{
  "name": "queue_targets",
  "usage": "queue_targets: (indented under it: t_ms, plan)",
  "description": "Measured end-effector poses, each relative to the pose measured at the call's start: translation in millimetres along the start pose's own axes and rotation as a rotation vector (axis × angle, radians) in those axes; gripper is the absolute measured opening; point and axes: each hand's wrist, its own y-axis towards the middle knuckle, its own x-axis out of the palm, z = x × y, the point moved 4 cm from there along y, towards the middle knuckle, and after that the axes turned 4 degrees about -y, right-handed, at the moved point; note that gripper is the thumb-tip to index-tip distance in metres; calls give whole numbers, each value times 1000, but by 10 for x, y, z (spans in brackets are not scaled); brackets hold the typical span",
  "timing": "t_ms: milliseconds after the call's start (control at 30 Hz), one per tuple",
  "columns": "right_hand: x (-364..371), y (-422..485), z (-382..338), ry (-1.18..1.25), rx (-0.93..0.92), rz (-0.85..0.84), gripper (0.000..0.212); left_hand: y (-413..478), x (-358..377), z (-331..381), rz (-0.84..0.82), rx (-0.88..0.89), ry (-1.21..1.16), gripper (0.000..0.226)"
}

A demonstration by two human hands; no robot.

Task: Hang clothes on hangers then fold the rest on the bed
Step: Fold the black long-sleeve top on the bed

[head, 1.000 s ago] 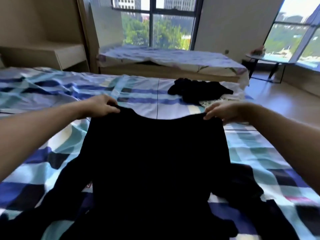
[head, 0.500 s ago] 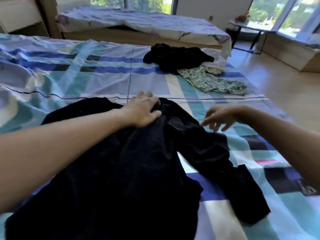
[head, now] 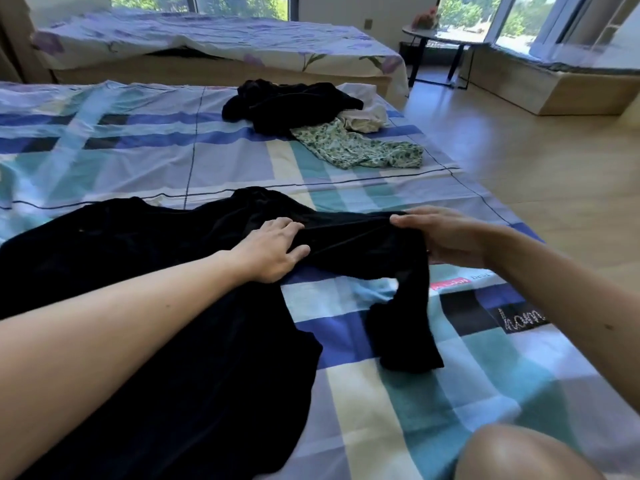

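The right hand [head: 446, 237] pinches the sleeve [head: 408, 306] of a black top [head: 166, 306], thumb lying over the fabric and the other fingers curled beneath it. This lifts the sleeve's upper part a little off the bed [head: 398, 427], while the cuff end hangs down and rests crumpled on the cover. The left hand [head: 273, 249] holds nothing: it lies flat with fingers spread, pressing the top near the shoulder, just beside the right hand. The top is plain dark cloth, spread loosely over the near left of the plaid blue, teal and cream bedspread. Farther up the bed, well apart, lie a heap of black clothes [head: 287, 105], a white garment [head: 369, 114] touching it, and a green floral garment [head: 360, 150]. Beyond stand a second bed [head: 207, 39] and a round table [head: 440, 34] on the wooden floor [head: 536, 161]. A bare knee [head: 519, 455] shows at the lower right.
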Motion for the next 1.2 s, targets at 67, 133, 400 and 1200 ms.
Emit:
queue_targets:
  t_ms: [67, 133, 400, 1200]
  plan:
    - [-95, -63, 36, -37, -10, -32, 43, -6, 30, 35, -23, -24, -1, 66]
    - [-61, -145, 187, -247, 36, -134, 47, -20, 79, 56, -63, -50, 36, 70]
    - [-144, -307, 383, -164, -92, -28, 27, -36, 108, 176, -113, -63, 126, 74]
    - [-1485, -1135, 560, -215, 248, 170, 44, 136, 189, 167, -184, -94, 258, 79]
